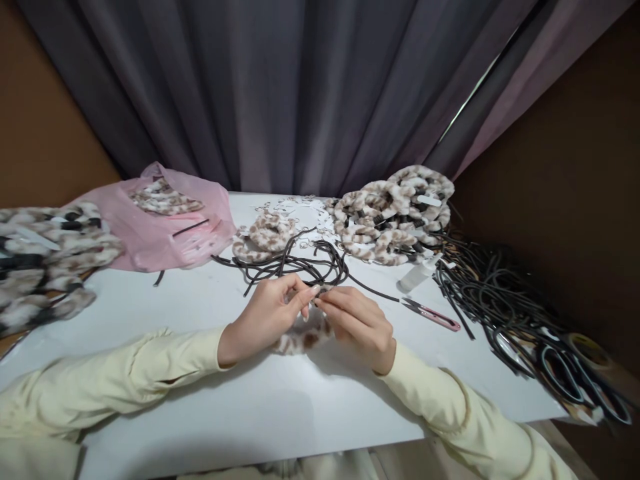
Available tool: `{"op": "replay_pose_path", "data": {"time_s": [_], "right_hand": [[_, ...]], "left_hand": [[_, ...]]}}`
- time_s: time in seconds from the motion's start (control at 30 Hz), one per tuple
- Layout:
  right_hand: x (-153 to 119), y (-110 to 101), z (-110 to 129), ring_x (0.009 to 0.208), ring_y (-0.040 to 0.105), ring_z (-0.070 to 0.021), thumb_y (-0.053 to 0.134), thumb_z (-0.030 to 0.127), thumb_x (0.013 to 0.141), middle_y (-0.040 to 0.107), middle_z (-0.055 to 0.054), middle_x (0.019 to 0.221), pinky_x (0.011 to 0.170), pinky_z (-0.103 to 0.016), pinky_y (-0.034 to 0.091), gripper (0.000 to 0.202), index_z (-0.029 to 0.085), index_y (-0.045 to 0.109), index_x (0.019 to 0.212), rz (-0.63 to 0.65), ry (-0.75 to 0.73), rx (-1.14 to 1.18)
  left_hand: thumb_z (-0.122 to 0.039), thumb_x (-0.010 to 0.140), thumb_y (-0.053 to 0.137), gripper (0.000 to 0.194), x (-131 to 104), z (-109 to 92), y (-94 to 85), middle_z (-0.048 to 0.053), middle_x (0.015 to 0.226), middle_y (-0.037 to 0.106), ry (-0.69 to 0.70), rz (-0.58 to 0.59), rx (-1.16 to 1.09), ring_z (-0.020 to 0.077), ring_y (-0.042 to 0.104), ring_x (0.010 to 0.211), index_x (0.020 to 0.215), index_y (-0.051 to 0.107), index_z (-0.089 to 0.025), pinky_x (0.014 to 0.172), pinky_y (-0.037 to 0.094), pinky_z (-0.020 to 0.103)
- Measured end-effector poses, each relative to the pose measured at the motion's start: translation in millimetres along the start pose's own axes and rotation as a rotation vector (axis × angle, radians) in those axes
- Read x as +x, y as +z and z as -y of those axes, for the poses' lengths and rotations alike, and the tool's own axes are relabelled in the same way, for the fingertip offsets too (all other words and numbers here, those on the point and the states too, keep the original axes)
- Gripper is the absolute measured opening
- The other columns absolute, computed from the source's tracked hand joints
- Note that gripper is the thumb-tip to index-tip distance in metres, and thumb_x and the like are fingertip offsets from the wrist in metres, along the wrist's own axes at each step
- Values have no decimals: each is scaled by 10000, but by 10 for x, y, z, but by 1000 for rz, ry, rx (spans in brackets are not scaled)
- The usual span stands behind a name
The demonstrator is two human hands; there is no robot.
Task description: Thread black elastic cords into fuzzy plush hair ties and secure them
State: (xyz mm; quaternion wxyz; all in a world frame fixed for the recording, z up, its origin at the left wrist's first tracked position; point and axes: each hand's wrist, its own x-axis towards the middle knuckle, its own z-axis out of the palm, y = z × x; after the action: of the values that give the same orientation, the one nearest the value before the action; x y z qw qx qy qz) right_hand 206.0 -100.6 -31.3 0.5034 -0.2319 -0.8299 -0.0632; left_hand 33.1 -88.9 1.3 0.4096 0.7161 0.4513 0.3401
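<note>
Near the middle of the white table (210, 407), my left hand (273, 310) and my right hand (357, 323) meet with fingertips pinched together. Between them is a plush ring (300, 342), white with brown spots, its lower part hanging below the fingers onto the table. Both hands grip its upper end, where something small and dark shows; the fingers hide the detail. Just beyond the hands lies a loose bundle of black cords (300, 267). Pink-handled snips (433, 315) rest to the right of my right hand.
Spotted plush rings are piled at the back right (395, 213) and far left (45, 267). A pink plastic bag (150, 247) stands back left. Small metal rings (300, 207) are scattered behind the cords. On the right are a clear bottle (417, 275), tangled black cords (500, 287) and scissors (560, 373).
</note>
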Motion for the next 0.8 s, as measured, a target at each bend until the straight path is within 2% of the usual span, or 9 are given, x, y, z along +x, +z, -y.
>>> {"op": "replay_pose_path", "data": {"time_s": [0.1, 0.27, 0.43, 0.47, 0.63, 0.8], "right_hand": [[34, 17, 25, 786, 620, -155, 489, 16, 813, 669, -104, 848, 653, -279, 534, 221, 150, 651, 878, -49, 175, 61], [119, -11, 31, 720, 623, -143, 546, 85, 812, 662, -68, 796, 639, -263, 527, 161, 177, 671, 769, -64, 418, 217], [164, -28, -15, 672, 606, -134, 658, 180, 746, 627, -53, 795, 556, -229, 522, 14, 170, 665, 753, -62, 667, 427], [170, -36, -27, 662, 607, -130, 679, 191, 727, 628, -56, 820, 545, -223, 522, 53, 168, 672, 774, -54, 720, 471], [198, -93, -98, 561, 610, -104, 744, 207, 643, 687, -56, 861, 552, -222, 535, 157, 163, 727, 792, 98, 975, 689], [185, -133, -169, 562, 643, -131, 755, 255, 622, 707, -27, 676, 609, -249, 555, 226, 144, 734, 818, 356, 1232, 937]], "left_hand": [[-373, 848, 484, 311, 12, -6, -17, -17, 620, 615, 15, 1, 31, 97, 478, 545, 638, 567, -159, 541, 342, 208], [-341, 844, 470, 289, 35, -57, -53, -15, 634, 629, -19, 56, 36, 90, 439, 506, 665, 597, -153, 518, 337, 208], [-308, 838, 471, 239, 38, -74, -85, 6, 704, 655, 29, 96, 54, 124, 535, 627, 719, 611, -154, 591, 384, 223], [-301, 842, 464, 234, 34, -68, -90, 7, 715, 658, 48, 102, 70, 127, 547, 643, 735, 614, -155, 599, 390, 223], [-247, 857, 436, 200, 4, -30, -104, 7, 696, 649, 171, 150, 248, 102, 535, 568, 806, 604, -152, 535, 369, 198], [-143, 861, 378, 197, -9, -2, -91, 22, 688, 629, 435, 228, 373, 103, 550, 562, 815, 570, -142, 536, 380, 197]]}}
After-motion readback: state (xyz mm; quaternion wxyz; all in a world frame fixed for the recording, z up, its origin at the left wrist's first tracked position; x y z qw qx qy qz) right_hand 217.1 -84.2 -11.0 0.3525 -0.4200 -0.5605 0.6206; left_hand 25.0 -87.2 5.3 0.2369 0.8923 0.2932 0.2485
